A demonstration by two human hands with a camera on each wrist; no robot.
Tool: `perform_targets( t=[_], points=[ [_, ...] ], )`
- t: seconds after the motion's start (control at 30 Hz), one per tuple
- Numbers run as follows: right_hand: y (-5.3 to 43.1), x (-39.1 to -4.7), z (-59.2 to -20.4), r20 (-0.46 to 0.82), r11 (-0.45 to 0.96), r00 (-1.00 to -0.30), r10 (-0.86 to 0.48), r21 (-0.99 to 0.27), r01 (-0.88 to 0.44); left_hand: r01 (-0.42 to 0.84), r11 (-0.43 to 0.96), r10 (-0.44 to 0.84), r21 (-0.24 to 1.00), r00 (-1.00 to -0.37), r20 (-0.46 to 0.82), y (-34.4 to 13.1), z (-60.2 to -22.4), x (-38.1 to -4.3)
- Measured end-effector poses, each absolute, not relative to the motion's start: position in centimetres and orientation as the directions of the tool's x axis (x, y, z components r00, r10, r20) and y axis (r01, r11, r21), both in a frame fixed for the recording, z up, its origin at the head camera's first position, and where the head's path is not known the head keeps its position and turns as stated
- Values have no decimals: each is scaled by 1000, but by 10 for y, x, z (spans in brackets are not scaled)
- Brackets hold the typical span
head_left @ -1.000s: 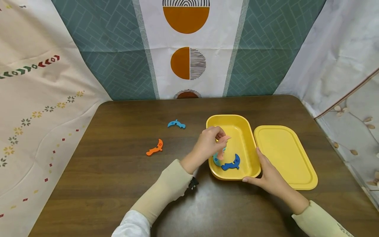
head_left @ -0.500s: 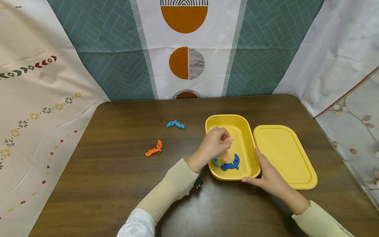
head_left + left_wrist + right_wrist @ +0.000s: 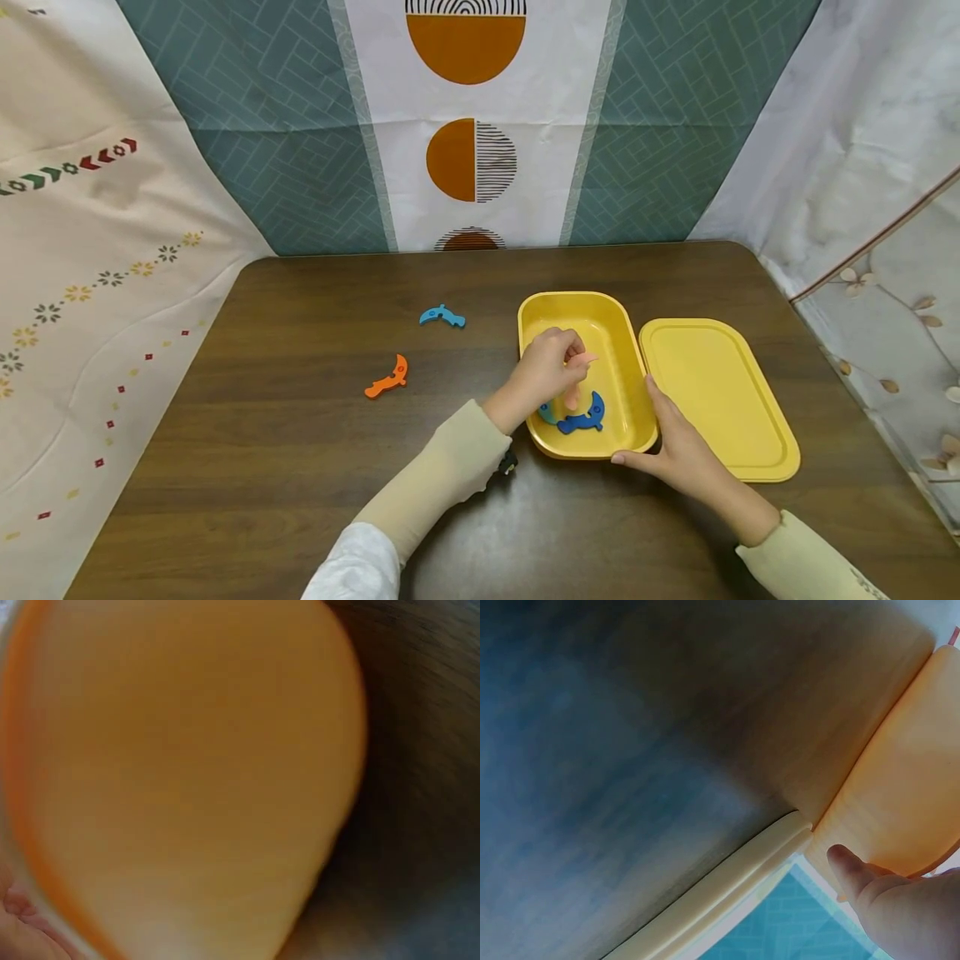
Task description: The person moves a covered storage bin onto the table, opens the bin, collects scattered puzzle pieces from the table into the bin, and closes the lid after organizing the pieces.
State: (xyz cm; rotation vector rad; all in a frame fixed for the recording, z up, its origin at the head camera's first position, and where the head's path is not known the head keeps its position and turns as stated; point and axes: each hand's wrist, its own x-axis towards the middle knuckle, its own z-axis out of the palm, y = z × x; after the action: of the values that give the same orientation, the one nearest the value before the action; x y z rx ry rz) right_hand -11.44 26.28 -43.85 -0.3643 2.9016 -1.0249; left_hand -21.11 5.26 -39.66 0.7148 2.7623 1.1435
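Note:
My left hand (image 3: 551,367) pinches a pink flat curved toy piece (image 3: 573,395) inside the yellow container (image 3: 633,392). Below it, a dark blue piece (image 3: 585,417) and a partly hidden teal piece (image 3: 547,413) lie on the container's floor. My right hand (image 3: 678,437) rests against the near right corner of the container, thumb and forefinger straight and spread. In the right wrist view the thumb (image 3: 847,866) touches the outer wall. The left wrist view shows mostly the container's outer wall (image 3: 202,765), with a bit of hand at lower left.
On the brown table (image 3: 300,467) to the left lie a light blue piece (image 3: 442,316) and an orange piece (image 3: 387,377). A flat yellow lid (image 3: 720,400) lies right of the container. A patterned cloth (image 3: 300,183) hangs behind the table.
My left hand has shifted slightly to the right and nearer within the container, with the pink piece still pinched. The right hand keeps its place at the container's corner.

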Motion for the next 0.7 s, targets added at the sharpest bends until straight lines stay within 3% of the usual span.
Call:
perform_targets(
  t=[0.43,0.7],
  points=[
    [262,-114,-439,43,748,-970,-239,-629,-213,410,655,465,635,-881,88,63,-418,-215],
    [264,-115,-440,64,745,-968,-244,-626,-230,459,659,478,595,-867,140,69,-424,-217]
  ],
)
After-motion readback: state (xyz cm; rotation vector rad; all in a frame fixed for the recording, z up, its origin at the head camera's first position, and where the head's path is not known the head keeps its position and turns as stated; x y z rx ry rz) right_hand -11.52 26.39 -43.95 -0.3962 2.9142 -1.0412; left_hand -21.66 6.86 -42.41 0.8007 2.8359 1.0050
